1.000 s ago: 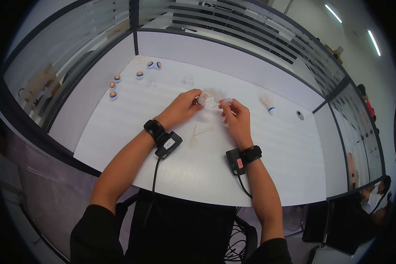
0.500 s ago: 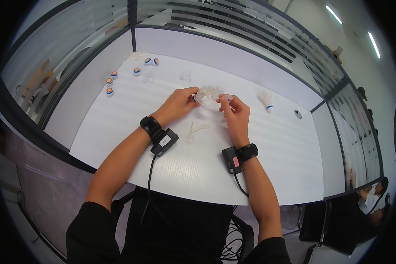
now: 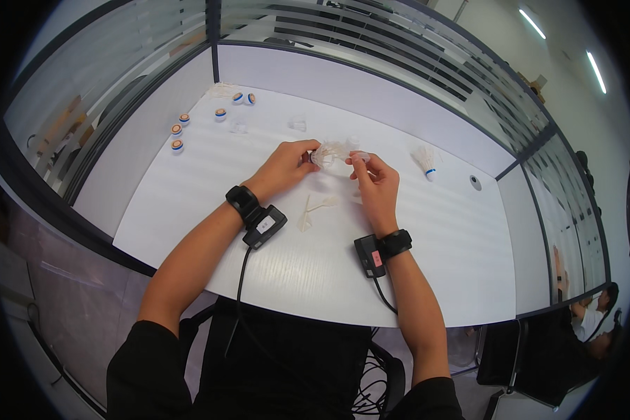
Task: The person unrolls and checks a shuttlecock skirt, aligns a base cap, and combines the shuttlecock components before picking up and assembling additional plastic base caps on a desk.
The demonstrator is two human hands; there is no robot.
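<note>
My left hand [image 3: 292, 162] is curled around the base of a shuttlecock [image 3: 330, 152] — held just above the table [image 3: 294, 273], its feathers toward my right. My right hand [image 3: 377, 183] is nearly closed, thumb and fingers pinching a pale feather [image 3: 361, 156] — right beside the shuttlecock.

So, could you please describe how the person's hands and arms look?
The left hand and right hand are ungloved. Each wrist wears a black band with a black box and cable; the left box has a white label, the right box a pink label. The black sleeves leave the forearms bare.
</note>
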